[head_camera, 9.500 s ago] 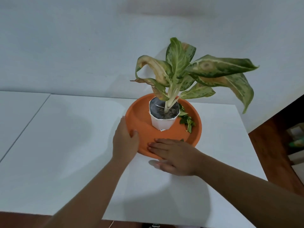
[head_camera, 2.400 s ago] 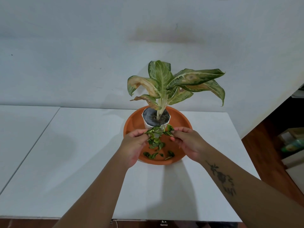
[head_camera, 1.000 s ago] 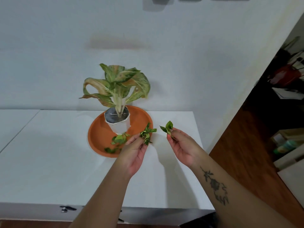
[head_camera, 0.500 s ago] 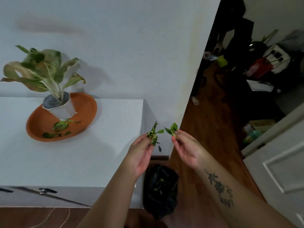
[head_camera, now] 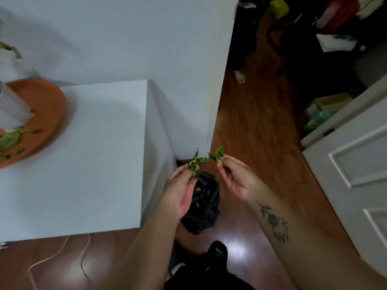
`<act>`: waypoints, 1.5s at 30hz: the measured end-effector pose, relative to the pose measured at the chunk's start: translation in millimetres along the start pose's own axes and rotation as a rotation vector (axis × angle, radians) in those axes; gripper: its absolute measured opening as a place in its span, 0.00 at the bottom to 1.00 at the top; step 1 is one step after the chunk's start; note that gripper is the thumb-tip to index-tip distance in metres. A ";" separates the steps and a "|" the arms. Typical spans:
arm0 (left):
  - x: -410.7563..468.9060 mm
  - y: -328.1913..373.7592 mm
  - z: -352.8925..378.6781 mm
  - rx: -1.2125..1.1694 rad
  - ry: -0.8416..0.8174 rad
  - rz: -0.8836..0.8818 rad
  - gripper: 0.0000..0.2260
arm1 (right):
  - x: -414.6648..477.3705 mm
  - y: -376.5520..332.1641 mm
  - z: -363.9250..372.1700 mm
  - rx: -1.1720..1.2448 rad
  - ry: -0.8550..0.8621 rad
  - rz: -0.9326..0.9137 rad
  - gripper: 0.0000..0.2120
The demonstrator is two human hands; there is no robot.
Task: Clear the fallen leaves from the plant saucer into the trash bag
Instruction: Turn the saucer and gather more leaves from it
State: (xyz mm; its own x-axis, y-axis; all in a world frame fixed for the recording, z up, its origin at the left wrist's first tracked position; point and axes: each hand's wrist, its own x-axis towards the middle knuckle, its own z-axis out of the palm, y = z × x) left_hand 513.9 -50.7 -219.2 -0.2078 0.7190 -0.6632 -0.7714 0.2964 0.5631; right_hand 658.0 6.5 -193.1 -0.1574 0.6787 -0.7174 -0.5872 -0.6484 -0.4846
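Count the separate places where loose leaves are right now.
4: a clump pinched in the left hand, a sprig in the right hand, bits inside the black trash bag, and a scatter on the orange saucer, partly cut off.

Saucer (head_camera: pixel 48 105): cut off by the frame's 9 o'clock edge, blurred.
White pot (head_camera: pixel 10 109): only its lower part showed; the plant above was cropped.
Trash bag (head_camera: pixel 206 208): its 9 o'clock side hidden behind the left hand (head_camera: pixel 180 191).
Leaves in bag: too small to count.
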 end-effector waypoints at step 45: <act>151.6 -100.6 -95.9 0.536 0.266 0.070 0.02 | 180.6 89.3 -90.4 -0.737 0.076 -0.129 0.01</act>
State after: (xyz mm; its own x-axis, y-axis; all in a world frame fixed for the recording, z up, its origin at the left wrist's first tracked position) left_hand 502.3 -31.8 -423.7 -0.4440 0.5869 -0.6770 -0.3542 0.5791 0.7343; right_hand 649.0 40.1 -411.2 -0.0529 0.7566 -0.6518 0.0909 -0.6463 -0.7576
